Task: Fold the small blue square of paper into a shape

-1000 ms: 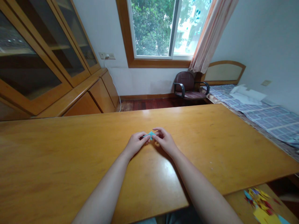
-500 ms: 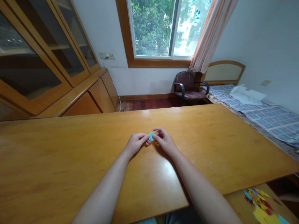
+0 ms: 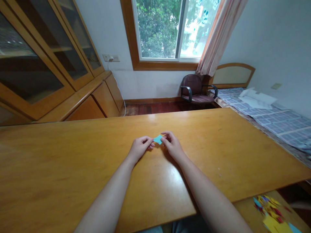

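A small teal piece of folded paper (image 3: 158, 139) is pinched between both of my hands just above the wooden table (image 3: 73, 155). My left hand (image 3: 140, 148) has its fingers curled and grips the paper's left edge. On the other side, my right hand (image 3: 172, 145) pinches the right edge with fingertips pressed together. Both forearms reach in from the bottom of the view.
A lower surface at the bottom right carries several colourful paper pieces (image 3: 269, 210). Beyond the table stand a dark red chair (image 3: 194, 89), a bed with a patterned cover (image 3: 274, 118), glass-door cabinets (image 3: 48, 64) at left and a window (image 3: 170, 29).
The teal paper has been turned and opened a little between my fingers, showing more of its flat face. Both hands have shifted slightly away from me.
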`<state>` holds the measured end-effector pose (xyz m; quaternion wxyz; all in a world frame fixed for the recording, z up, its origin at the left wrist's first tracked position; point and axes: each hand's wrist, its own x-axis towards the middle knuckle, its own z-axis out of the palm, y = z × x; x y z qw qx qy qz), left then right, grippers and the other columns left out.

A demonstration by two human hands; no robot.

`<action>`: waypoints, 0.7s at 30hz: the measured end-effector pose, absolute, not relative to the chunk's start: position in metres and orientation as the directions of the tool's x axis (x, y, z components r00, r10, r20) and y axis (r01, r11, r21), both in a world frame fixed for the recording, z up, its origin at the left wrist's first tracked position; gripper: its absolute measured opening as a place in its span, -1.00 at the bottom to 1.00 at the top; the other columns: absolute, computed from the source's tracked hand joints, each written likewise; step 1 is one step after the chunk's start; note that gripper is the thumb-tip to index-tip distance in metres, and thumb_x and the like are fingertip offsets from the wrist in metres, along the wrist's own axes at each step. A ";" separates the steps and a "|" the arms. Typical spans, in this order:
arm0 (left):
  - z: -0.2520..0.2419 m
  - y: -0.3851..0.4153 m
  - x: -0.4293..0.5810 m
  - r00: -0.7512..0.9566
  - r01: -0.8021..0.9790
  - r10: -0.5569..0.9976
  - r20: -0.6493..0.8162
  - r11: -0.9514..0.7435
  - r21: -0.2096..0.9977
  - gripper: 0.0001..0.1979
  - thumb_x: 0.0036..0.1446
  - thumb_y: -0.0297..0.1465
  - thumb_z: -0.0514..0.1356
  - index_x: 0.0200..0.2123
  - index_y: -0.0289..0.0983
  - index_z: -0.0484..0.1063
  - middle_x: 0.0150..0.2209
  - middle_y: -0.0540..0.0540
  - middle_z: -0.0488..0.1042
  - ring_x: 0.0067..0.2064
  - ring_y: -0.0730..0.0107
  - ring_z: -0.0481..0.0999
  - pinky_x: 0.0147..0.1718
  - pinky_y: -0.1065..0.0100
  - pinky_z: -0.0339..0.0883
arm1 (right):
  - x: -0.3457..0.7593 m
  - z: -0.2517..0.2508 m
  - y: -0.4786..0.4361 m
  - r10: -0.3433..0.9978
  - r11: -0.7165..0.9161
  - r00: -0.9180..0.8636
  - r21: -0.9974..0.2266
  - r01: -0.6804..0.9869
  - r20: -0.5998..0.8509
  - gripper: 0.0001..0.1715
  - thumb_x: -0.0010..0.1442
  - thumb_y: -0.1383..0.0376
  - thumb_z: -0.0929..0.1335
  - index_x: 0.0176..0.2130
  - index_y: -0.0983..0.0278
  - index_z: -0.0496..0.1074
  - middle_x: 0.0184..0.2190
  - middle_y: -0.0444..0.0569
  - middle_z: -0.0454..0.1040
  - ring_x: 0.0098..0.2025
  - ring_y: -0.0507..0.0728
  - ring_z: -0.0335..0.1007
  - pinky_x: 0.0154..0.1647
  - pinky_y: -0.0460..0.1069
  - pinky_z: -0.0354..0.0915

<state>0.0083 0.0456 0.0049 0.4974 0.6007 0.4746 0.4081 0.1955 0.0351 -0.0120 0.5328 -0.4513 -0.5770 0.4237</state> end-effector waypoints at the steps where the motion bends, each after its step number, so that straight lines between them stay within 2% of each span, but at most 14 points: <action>1: 0.004 0.046 0.008 0.223 0.157 0.975 0.018 -0.055 0.986 -0.66 0.07 -0.13 0.23 -0.44 -0.31 0.51 -0.47 -0.09 0.57 -0.47 0.40 0.52 -0.43 0.41 0.39 | 0.196 -0.012 0.035 0.972 0.235 -0.024 -0.970 0.066 0.233 -0.75 0.17 0.25 0.33 -0.11 0.23 0.36 -0.43 -0.18 0.37 -0.47 0.01 0.31 -0.40 -0.08 0.25; 21: 0.003 0.047 0.007 0.237 0.157 0.971 0.041 -0.080 0.984 -0.66 0.11 -0.13 0.21 -0.43 -0.31 0.50 -0.47 -0.08 0.56 -0.46 0.42 0.51 -0.43 0.43 0.39 | 0.196 -0.013 0.035 0.973 0.232 -0.020 -0.971 0.057 0.231 -0.72 0.18 0.22 0.33 -0.09 0.22 0.35 -0.42 -0.17 0.36 -0.47 0.01 0.30 -0.41 -0.08 0.24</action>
